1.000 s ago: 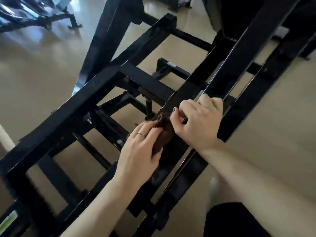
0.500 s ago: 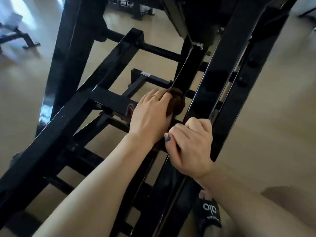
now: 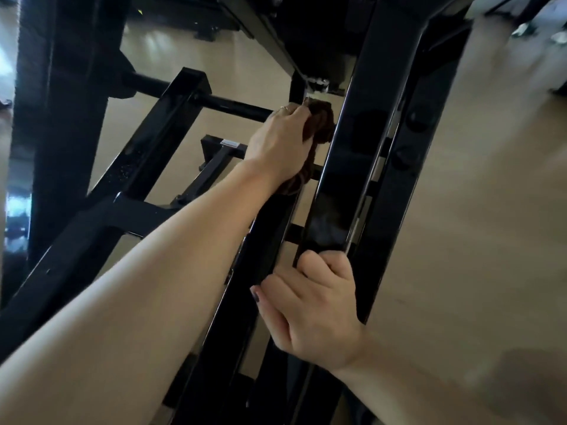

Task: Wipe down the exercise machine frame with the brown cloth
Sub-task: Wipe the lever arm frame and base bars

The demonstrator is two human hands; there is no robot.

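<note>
Nearest the camera, the right hand (image 3: 316, 305) curls its fingers over the edge of a glossy black rail (image 3: 340, 185), the thumb, with a dark-painted nail, lying along the rail's left side. The rail is a flat-faced steel tube of the frame (image 3: 147, 139), running long and slanted from the bottom of the picture up toward the top right, with a narrower bar (image 3: 267, 237) close on its left and another black member just to its right. Narrow slots between these bars show pale wood-toned floor (image 3: 460, 210).

Farther up, the left hand (image 3: 280, 142), a ring on one finger, is wrapped over the brown cloth (image 3: 322, 124) and presses it against the upper end of the narrower bar, just below a bolted joint. The cloth is soft, bunched and ribbed, spilling out beyond the fingertips and under the heel of the hand, touching the rail beside it.

Left of the hand, square-section crossbars and a round bar leave wide openings onto the floor. Beyond, the frame's heavy uprights rise out of view.
</note>
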